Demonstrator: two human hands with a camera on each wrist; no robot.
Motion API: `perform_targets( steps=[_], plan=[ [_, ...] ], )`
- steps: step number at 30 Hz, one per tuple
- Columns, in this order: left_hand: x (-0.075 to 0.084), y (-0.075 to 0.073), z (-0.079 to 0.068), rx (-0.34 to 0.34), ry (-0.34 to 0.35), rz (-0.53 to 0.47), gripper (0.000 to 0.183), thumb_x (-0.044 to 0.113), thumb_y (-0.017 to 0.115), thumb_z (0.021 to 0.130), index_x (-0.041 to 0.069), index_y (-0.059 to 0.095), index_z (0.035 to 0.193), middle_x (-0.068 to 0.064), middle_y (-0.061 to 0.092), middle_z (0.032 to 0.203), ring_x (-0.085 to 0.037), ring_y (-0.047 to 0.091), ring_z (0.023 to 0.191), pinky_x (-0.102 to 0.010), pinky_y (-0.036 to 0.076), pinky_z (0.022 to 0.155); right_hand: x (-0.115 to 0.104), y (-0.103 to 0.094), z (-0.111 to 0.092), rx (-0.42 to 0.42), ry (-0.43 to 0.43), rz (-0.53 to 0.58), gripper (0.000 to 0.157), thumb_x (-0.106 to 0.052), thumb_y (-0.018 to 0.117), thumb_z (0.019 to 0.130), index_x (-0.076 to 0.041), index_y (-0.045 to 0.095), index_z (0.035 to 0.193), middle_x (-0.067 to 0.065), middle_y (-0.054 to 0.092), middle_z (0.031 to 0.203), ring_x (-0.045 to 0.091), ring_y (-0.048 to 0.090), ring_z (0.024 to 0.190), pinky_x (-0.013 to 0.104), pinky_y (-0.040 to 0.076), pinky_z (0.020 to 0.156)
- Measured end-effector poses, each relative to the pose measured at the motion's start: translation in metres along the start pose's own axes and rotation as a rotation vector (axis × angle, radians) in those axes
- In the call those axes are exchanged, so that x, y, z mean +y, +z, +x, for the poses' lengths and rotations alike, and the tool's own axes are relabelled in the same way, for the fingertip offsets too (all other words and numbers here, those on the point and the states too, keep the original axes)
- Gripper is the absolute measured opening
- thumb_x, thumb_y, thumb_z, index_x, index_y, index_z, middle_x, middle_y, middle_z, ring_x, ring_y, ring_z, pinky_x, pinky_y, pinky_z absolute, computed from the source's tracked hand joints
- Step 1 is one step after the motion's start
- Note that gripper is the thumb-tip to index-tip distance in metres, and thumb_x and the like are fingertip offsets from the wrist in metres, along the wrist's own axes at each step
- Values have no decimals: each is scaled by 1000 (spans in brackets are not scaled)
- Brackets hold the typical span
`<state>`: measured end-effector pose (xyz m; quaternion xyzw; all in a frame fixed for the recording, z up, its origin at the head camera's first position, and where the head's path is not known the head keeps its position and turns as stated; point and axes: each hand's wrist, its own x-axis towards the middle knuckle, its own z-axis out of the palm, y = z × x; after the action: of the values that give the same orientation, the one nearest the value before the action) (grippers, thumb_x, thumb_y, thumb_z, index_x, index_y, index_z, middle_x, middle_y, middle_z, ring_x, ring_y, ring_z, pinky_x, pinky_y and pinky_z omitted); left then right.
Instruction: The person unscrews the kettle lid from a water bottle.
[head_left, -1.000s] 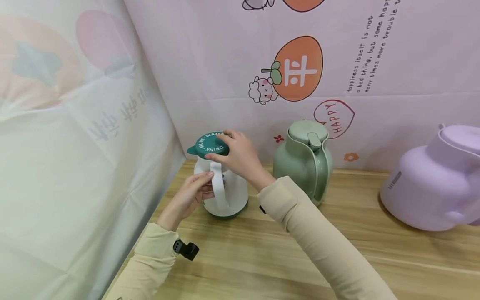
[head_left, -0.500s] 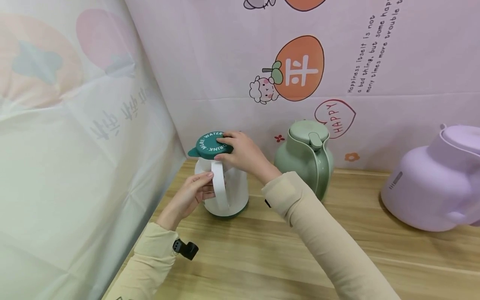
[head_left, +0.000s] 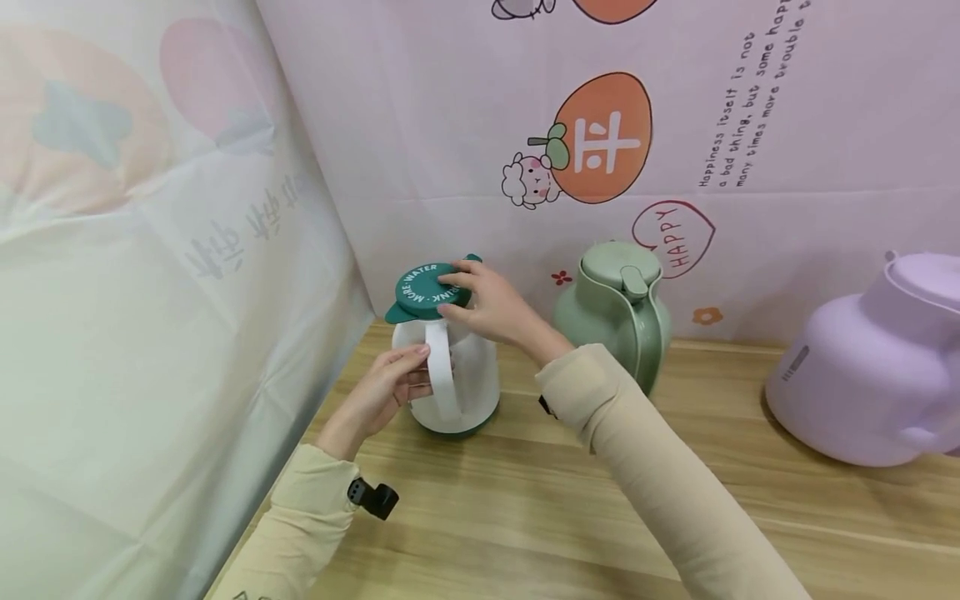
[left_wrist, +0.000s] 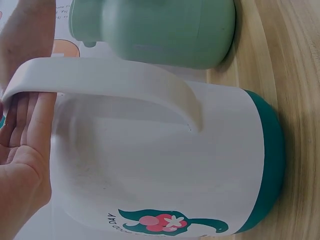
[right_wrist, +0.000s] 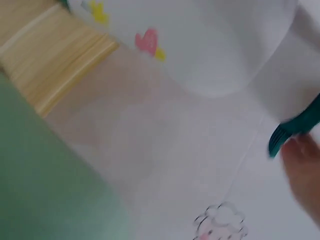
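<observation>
A white thermos jug (head_left: 476,383) with a dark green base stands upright on the wooden table, close to the left wall cloth. My left hand (head_left: 375,396) holds its white handle (head_left: 441,375); in the left wrist view the fingers (left_wrist: 32,122) pass under the handle's upper end. On top, my right hand (head_left: 495,310) grips the green lid (head_left: 420,290), thumb at the near edge and fingers over the top and far side. The lid's pointed spout faces left and toward me, and a tab shows at the far right. The right wrist view catches the lid's ribbed edge (right_wrist: 280,140) against the fingertips.
A sage green jug (head_left: 611,312) stands just right of the white one, beneath my right forearm. Farther right is a lilac jug (head_left: 847,379). Printed cloth (head_left: 450,108) covers the back wall, and pale cloth (head_left: 165,375) hangs along the left side.
My right hand has turned the lid counterclockwise, seen from above: its spout has swung toward me and the rear tab has come into view. The left hand and jug have stayed nearly still.
</observation>
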<state>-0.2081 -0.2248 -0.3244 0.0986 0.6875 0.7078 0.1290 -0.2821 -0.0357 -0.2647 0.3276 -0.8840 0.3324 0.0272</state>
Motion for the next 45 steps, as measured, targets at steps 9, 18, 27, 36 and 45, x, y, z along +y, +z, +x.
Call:
perform_targets(
  steps=[9,18,27,36,45],
  plan=[
    [-1,0,-1,-6,3,-18,40,22,39,103,-9,50,127,13,70,93,-3,67,87,-20,56,80,-19,20,-2,192,157,-99,65,-53,71,80,-13,59,129,14,40,142,30,37,130,45,46,104],
    [-1,-2,0,0,-11,-35,32,22,39,103,0,56,119,12,70,91,-4,67,85,-20,56,80,-16,18,-1,194,161,70,59,-39,76,80,-10,59,129,18,41,139,32,42,127,44,43,108],
    [-1,-4,0,-18,-12,-61,26,22,39,103,9,60,111,11,71,92,-4,67,85,-20,57,81,-5,8,3,103,116,82,57,-34,73,84,-10,57,132,14,42,149,30,39,139,45,38,113],
    [1,-3,0,-25,-9,-33,27,24,41,103,7,59,113,12,70,92,-3,66,85,-19,56,80,-12,12,0,83,189,129,66,-41,70,85,-9,48,138,22,31,148,35,37,133,49,40,110],
    [1,-3,-1,-10,-4,-18,32,23,39,103,0,56,119,12,70,91,-3,67,85,-19,57,79,-26,23,3,185,279,107,74,-45,75,79,-8,46,138,19,39,138,31,43,123,45,47,104]
  ],
)
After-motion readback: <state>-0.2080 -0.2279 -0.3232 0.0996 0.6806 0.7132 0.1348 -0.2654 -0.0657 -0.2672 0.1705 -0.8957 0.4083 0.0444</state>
